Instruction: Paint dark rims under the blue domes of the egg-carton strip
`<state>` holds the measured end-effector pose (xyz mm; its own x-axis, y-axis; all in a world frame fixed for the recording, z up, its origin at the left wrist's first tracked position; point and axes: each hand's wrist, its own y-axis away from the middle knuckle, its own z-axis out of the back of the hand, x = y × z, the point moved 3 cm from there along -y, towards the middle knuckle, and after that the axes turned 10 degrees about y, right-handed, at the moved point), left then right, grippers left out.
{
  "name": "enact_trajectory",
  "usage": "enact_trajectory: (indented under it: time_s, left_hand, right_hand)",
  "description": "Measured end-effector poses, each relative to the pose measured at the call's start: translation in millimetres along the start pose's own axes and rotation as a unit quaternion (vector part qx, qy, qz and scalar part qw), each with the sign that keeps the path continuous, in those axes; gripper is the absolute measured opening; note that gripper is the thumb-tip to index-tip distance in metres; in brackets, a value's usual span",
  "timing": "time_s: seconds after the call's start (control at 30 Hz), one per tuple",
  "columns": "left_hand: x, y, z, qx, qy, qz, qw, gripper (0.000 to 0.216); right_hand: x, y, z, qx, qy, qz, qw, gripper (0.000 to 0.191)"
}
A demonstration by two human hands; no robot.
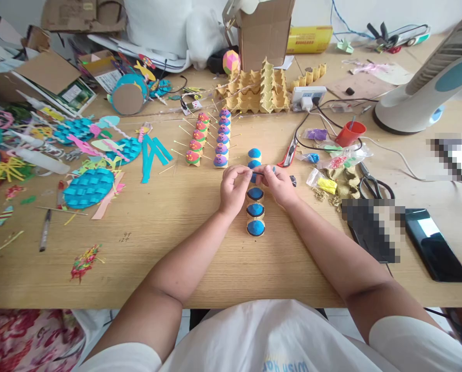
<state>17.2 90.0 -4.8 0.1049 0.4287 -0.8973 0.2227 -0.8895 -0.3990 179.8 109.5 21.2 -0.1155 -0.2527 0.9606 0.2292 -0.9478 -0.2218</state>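
A thin black strand point(258, 173), apparently soft clay, is stretched between my fingertips. My left hand point(235, 187) pinches one end of it, and my right hand point(279, 185) pinches the other. Both hands are over an egg-carton strip whose cups are topped with blue clay domes point(255, 211). Black edging runs around the nearer domes; the far dome point(254, 153) shows plain blue. My fingers partly hide the middle cups. Beside my right hand lies a small black packet point(293, 180), partly covered by the hand.
Two decorated carton strips point(222, 147) with pins stand beyond my left hand. A red utility knife point(288, 151), yellow clay packet point(325, 184), scissors point(372, 185) and red cup point(350, 133) lie to the right. Blue woven paper pieces point(89, 188) are at left; a white fan point(420, 88) stands back right.
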Motion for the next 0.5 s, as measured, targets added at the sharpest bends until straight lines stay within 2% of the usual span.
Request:
enact_trajectory:
  time_s: [0.07, 0.2, 0.37, 0.5]
  left_hand:
    - [1.8, -0.4, 0.6, -0.009, 0.002, 0.003, 1.000, 0.045]
    - [4.0, -1.2, 0.6, -0.010, 0.013, 0.004, 1.000, 0.043]
    - [1.9, -0.8, -0.8, -0.002, 0.020, 0.015, 1.000, 0.045]
    - [-2.7, 0.1, -1.8, -0.004, 0.035, 0.026, 0.999, 0.049]
  right_hand:
    - [-2.3, -0.9, -0.7, -0.004, -0.014, 0.012, 1.000, 0.067]
    - [-7.2, -1.9, -5.0, 0.006, -0.035, 0.013, 0.999, 0.070]
    - [-4.7, -1.3, -6.1, 0.007, -0.028, 0.014, 0.999, 0.053]
    - [-0.7, -0.6, -2.9, -0.005, -0.027, -0.003, 1.000, 0.054]
